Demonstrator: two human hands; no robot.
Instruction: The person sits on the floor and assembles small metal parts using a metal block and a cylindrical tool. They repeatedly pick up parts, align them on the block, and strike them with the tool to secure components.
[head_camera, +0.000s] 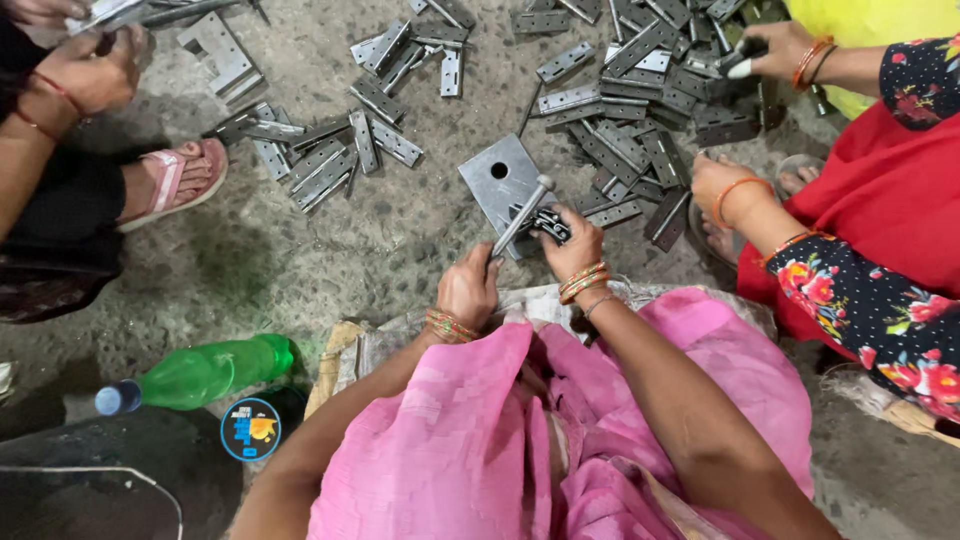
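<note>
Hinge (549, 224), dark metal, lies on a square steel plate (497, 177) with one round hole, pinned by the clenched right hand (572, 246), while the left hand (468, 290) grips a slim hammer (520, 217) above rough concrete floor (330, 250).

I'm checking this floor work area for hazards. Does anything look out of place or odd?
A green plastic bottle lies on its side on the floor, left of the person's knee. Metal hinges are strewn in loose heaps, some close to a sandalled foot. The left hand grips a hammer over the metal plate; the right hand holds a hinge there.
</note>
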